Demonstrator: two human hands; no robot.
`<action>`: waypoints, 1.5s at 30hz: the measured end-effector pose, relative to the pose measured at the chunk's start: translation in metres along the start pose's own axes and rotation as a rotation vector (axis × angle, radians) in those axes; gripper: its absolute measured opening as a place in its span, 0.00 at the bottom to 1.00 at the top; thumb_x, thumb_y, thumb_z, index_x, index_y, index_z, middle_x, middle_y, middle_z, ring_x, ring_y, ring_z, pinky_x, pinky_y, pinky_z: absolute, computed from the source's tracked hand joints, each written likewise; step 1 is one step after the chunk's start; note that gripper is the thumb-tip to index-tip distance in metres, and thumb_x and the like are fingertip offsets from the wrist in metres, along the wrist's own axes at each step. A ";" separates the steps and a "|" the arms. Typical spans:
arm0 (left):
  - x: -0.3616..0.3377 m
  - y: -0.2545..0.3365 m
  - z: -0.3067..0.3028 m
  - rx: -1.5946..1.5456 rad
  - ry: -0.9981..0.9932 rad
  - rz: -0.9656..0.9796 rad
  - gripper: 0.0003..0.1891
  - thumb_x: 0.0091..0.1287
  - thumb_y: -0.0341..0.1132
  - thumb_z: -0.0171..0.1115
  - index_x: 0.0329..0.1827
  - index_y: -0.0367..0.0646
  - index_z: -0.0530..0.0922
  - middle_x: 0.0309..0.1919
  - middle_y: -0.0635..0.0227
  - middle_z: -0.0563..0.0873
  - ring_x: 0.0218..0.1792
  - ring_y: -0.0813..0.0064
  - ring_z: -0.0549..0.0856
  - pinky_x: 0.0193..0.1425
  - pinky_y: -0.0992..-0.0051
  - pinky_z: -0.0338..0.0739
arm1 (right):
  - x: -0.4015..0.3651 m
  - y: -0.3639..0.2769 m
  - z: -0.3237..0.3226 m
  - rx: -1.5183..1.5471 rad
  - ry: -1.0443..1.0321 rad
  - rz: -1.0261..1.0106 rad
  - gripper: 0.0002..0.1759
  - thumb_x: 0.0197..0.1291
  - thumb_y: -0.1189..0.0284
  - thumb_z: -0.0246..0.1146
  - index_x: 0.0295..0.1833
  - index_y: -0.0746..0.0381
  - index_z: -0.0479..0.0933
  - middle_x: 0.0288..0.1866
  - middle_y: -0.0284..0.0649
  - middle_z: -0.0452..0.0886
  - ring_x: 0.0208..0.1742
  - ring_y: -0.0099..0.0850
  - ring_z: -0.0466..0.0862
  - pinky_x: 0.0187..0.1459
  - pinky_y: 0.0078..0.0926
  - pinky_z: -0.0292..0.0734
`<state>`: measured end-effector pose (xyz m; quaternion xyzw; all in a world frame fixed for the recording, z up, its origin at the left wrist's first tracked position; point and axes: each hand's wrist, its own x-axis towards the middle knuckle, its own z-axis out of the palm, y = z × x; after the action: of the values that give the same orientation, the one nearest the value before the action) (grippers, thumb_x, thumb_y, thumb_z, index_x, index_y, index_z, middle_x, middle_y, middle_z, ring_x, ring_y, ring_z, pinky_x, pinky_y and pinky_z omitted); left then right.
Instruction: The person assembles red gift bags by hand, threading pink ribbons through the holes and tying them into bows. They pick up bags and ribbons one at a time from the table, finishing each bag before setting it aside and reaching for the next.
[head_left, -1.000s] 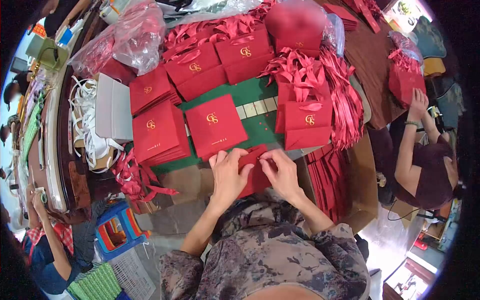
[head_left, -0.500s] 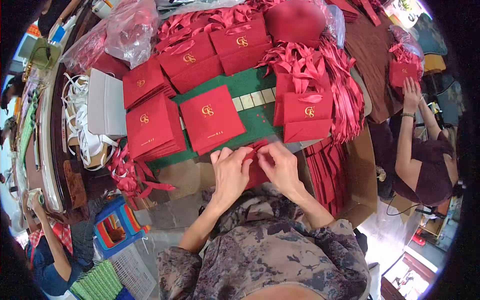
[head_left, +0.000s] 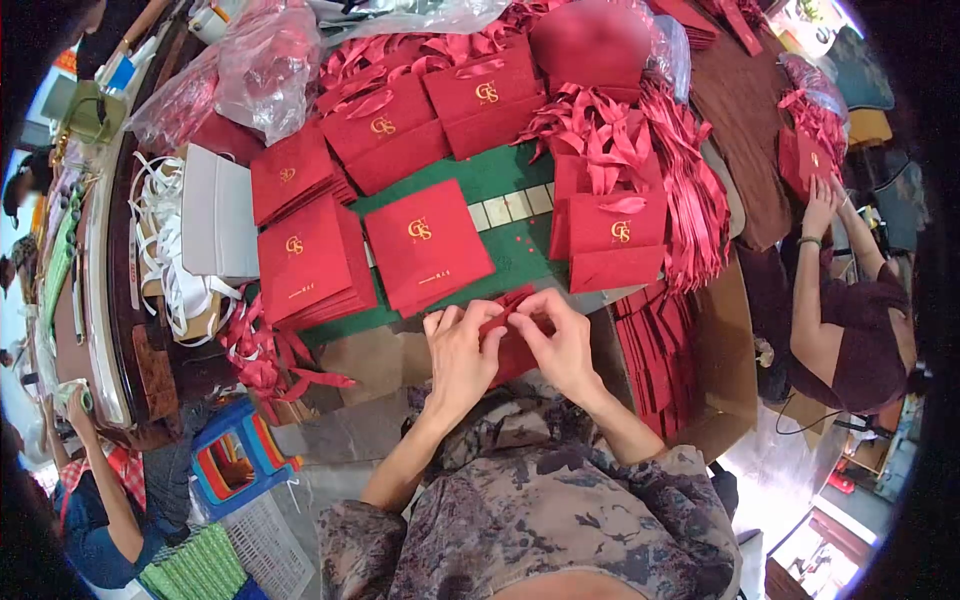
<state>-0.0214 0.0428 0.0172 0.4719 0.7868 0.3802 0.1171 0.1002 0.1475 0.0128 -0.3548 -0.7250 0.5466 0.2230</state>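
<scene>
Red flat bags (head_left: pixel 430 260), gold-lettered seemingly "GS", lie beyond a red piece (head_left: pixel 515 358) held between the left hand (head_left: pixel 463 350) and right hand (head_left: pixel 556 345), both with fingers nearly closed, pinching its upper edge.

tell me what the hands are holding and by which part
Left hand and right hand hold a red paper bag by its upper edge.

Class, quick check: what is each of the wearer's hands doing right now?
Left hand: closed on the red bag, fingers curled at its top.
Right hand: thumb and fingers pinched at the bag's top edge.
</scene>
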 end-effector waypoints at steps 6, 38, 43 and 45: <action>-0.002 -0.005 0.000 -0.017 0.023 -0.061 0.12 0.60 0.29 0.72 0.45 0.46 0.80 0.37 0.69 0.88 0.40 0.64 0.82 0.54 0.63 0.66 | -0.006 -0.009 -0.005 -0.235 0.048 -0.172 0.10 0.62 0.75 0.72 0.46 0.66 0.81 0.40 0.43 0.85 0.36 0.33 0.88 0.36 0.28 0.82; 0.003 0.000 -0.001 0.070 0.039 0.145 0.08 0.61 0.34 0.74 0.36 0.48 0.82 0.32 0.72 0.85 0.37 0.67 0.80 0.51 0.65 0.64 | 0.066 -0.001 -0.018 -0.123 -0.142 -0.121 0.09 0.64 0.70 0.70 0.40 0.66 0.85 0.32 0.38 0.77 0.33 0.26 0.78 0.37 0.27 0.74; 0.011 -0.006 0.000 0.050 0.051 0.086 0.09 0.60 0.34 0.75 0.36 0.47 0.81 0.30 0.71 0.85 0.36 0.66 0.82 0.51 0.66 0.66 | 0.051 -0.019 -0.024 -0.111 0.073 -0.137 0.12 0.62 0.67 0.73 0.43 0.65 0.83 0.35 0.39 0.78 0.34 0.29 0.80 0.37 0.29 0.74; 0.013 -0.009 0.000 0.021 0.065 0.032 0.10 0.58 0.34 0.76 0.36 0.46 0.81 0.29 0.69 0.84 0.36 0.66 0.84 0.50 0.65 0.67 | 0.037 -0.019 -0.036 -0.199 -0.011 -0.194 0.14 0.61 0.66 0.74 0.42 0.65 0.82 0.36 0.40 0.78 0.36 0.32 0.81 0.38 0.31 0.75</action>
<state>-0.0346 0.0514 0.0132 0.4729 0.7864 0.3892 0.0803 0.0967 0.1958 0.0396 -0.3002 -0.8077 0.4499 0.2346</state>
